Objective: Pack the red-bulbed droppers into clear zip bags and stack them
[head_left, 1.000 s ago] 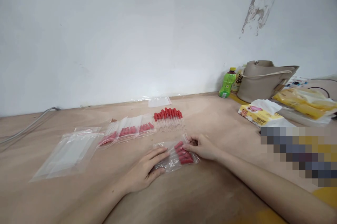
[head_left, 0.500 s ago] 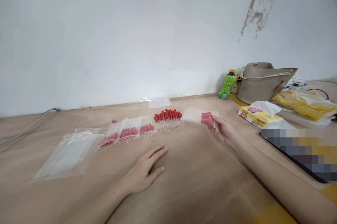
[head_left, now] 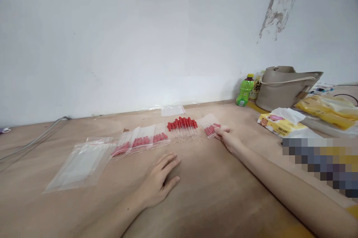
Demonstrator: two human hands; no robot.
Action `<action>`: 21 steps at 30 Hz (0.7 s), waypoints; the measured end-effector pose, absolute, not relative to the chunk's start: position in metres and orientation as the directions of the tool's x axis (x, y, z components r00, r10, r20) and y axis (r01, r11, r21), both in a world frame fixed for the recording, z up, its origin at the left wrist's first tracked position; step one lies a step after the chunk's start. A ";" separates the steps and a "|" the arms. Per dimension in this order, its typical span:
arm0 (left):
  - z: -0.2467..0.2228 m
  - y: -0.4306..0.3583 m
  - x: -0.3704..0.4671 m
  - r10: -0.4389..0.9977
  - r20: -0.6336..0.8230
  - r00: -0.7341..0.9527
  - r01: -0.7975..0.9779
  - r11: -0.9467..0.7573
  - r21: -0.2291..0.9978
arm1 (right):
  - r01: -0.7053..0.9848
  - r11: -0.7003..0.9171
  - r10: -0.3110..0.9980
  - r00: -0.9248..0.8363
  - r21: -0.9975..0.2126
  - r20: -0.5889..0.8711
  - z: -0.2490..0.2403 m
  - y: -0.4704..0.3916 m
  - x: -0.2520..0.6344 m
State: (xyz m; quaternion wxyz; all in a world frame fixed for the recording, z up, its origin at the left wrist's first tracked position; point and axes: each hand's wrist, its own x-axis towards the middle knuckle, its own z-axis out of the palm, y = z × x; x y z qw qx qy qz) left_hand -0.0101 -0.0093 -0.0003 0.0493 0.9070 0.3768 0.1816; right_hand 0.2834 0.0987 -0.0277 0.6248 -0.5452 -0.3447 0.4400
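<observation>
My right hand (head_left: 228,137) pinches the near edge of a small clear zip bag (head_left: 210,124), which lies on the table with red-bulbed droppers in it. To its left, a row of loose glass droppers (head_left: 182,124) with red rubber bulbs lies side by side, tips toward me. Further left, several filled zip bags (head_left: 142,141) of droppers overlap one another. My left hand (head_left: 160,182) rests on the table, fingers spread, holding nothing, in front of the filled bags and the loose droppers.
Flat transparent bags (head_left: 81,163) lie at the left, near a grey cable (head_left: 41,135). A small zip bag (head_left: 172,110) lies by the wall. On the right stand a green bottle (head_left: 245,91), a beige bag (head_left: 279,91) and a yellow tissue pack (head_left: 279,126); a pixelated area covers something nearer.
My right hand has lowered the dropper bag onto the table to the right of the loose droppers and turned it. My left hand has barely moved; the view has shifted slightly.
</observation>
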 end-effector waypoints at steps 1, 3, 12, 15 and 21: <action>0.002 -0.007 -0.011 0.692 0.359 0.626 0.687 -0.708 0.167 | -0.095 0.016 0.892 0.451 -0.995 -0.028 -0.030 0.096 0.286; 0.010 0.000 -0.018 0.683 0.496 0.536 0.766 -0.641 0.055 | 0.132 -0.009 0.799 0.597 -0.991 0.072 -0.031 0.090 0.291; 0.032 0.041 -0.134 0.903 0.430 -0.019 0.986 0.088 -0.141 | 0.850 0.252 0.853 0.031 -0.463 0.522 0.003 0.084 0.278; 0.021 0.034 -0.166 0.926 0.357 -0.121 0.976 0.177 -0.128 | 0.881 0.143 0.942 0.020 -0.452 0.336 0.011 0.094 0.260; -0.002 0.033 -0.194 0.937 0.225 -0.267 0.961 0.277 -0.014 | 0.868 -0.107 0.978 0.181 -0.485 0.108 0.012 0.124 0.231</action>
